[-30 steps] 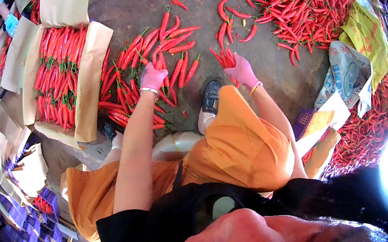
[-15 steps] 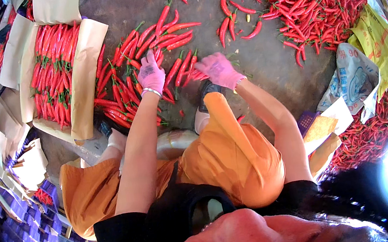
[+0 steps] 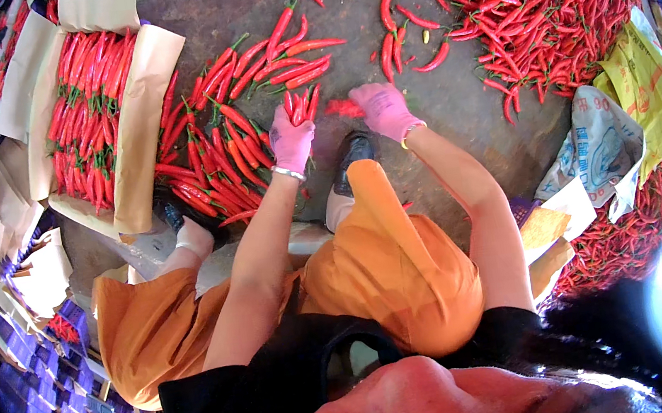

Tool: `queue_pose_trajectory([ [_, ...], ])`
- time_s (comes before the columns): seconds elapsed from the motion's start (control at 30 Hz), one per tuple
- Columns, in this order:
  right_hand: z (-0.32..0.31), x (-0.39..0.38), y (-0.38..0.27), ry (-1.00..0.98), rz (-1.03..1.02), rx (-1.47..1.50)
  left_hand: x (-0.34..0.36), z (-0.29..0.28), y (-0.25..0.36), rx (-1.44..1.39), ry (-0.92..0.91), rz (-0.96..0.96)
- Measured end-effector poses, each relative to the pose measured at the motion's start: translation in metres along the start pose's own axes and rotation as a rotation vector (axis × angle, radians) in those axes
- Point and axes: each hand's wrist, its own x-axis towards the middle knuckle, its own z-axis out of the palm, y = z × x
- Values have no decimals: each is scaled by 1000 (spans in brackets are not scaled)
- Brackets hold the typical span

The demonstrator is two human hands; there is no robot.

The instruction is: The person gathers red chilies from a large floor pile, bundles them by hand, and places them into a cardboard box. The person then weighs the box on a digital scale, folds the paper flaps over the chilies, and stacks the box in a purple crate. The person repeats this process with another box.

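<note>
My left hand (image 3: 291,139), in a pink glove, is closed around a small bunch of red chili peppers (image 3: 303,105) whose tips stick up past the fingers. Just to its right is my right hand (image 3: 385,110), also pink-gloved, with its fingers closed on red chili peppers (image 3: 343,108) smeared by motion. Left of my left hand, loose chili peppers (image 3: 218,163) lie in rough rows on the floor. Farther off, more peppers (image 3: 291,65) lie spread out. A paper-lined box (image 3: 144,131) at the left holds neat rows of chili peppers (image 3: 90,121).
A big heap of chili peppers (image 3: 547,3) fills the far right of the concrete floor (image 3: 456,140). Near it lie a yellow sack (image 3: 641,82) and a white-blue sack (image 3: 597,146). My shoes (image 3: 354,157) stand close to the peppers. Purple crates (image 3: 56,401) line the left edge.
My left hand has moved right and slightly nearer, now with a bunch of peppers in it. My right hand has shifted slightly right, drawing its peppers up from the floor pile.
</note>
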Motion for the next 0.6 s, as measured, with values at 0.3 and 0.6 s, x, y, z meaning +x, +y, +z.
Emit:
queue_pose_trajectory([
  [0.3, 31, 3, -69, -218, 409, 1724, -9, 36, -48, -519, 121, -11],
  [0.6, -38, 29, -73, -252, -220, 873, -53, 29, -88, -1421, -345, -124],
])
